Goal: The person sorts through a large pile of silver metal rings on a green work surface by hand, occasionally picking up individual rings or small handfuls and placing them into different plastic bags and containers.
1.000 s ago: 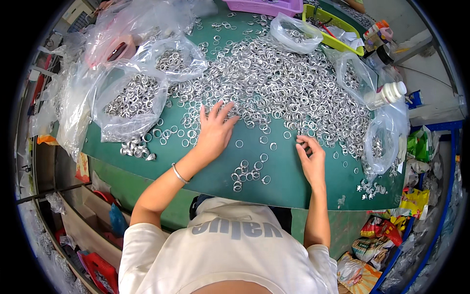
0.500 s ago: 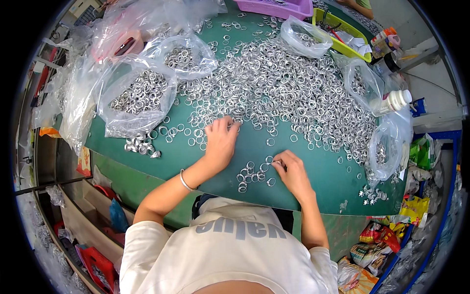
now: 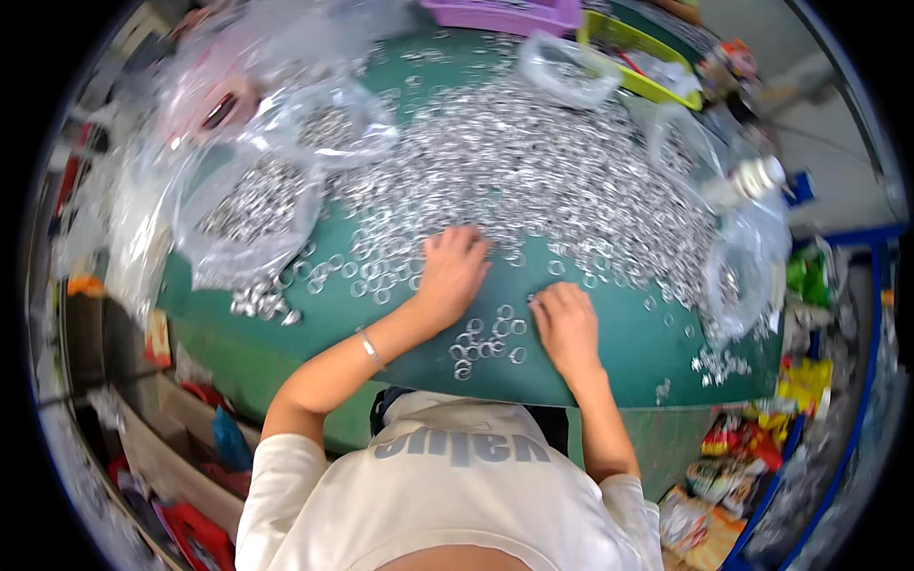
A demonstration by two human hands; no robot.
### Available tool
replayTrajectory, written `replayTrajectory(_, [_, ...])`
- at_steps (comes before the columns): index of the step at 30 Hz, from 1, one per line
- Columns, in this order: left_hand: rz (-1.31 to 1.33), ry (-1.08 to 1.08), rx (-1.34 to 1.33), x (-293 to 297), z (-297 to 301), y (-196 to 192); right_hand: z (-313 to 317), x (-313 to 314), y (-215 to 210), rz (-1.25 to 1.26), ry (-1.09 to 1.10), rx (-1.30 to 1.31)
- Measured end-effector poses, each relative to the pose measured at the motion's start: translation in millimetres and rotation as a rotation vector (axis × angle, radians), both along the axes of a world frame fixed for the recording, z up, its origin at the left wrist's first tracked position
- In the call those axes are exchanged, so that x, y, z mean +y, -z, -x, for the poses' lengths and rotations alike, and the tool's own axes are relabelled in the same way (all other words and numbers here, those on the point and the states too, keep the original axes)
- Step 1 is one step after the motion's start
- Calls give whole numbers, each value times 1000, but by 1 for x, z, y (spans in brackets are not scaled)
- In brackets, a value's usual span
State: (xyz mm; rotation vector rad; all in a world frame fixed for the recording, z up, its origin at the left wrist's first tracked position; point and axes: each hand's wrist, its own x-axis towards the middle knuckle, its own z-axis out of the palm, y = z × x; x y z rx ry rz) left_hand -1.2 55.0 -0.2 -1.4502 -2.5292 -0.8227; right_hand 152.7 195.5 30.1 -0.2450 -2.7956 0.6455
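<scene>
A large heap of silver-coloured metal rings [image 3: 543, 152] spreads over the green tabletop [image 3: 609, 371]. At its near edge my left hand [image 3: 455, 274], with a bracelet on the wrist, bends its slightly spread fingers down among the loose rings. Whether a ring is under its fingertips is hidden. My right hand [image 3: 568, 328] is closed in a pinch, and a small bright ring [image 3: 532, 298] shows at its thumb and finger. Between my hands and the table's near edge lies a small group of rings [image 3: 487, 344], just left of my right hand and apart from the heap.
Clear plastic bags of rings stand at the left [image 3: 257, 205] and right [image 3: 733, 281]. Small metal pieces [image 3: 265, 301] lie by the left bag, more [image 3: 721, 364] at the right corner. Behind are a purple basket [image 3: 505, 17], a yellow-green tray [image 3: 647, 90] and a white bottle [image 3: 757, 178].
My left hand has moved to the right along the heap's near edge. My right hand has drawn slightly away from the small group of rings. The whole view has shifted a little and blurred.
</scene>
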Motion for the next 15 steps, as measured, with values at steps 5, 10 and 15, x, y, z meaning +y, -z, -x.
replayTrajectory(5, [-70, 172, 45, 18, 19, 8, -20, 5, 19, 78, -39, 74])
replayTrajectory(10, [-69, 313, 115, 18, 40, 21, -7, -3, 31, 483, 163, 473])
replayTrajectory(15, [79, 401, 64, 17, 45, 21, -18, -13, 45, 639, 301, 537])
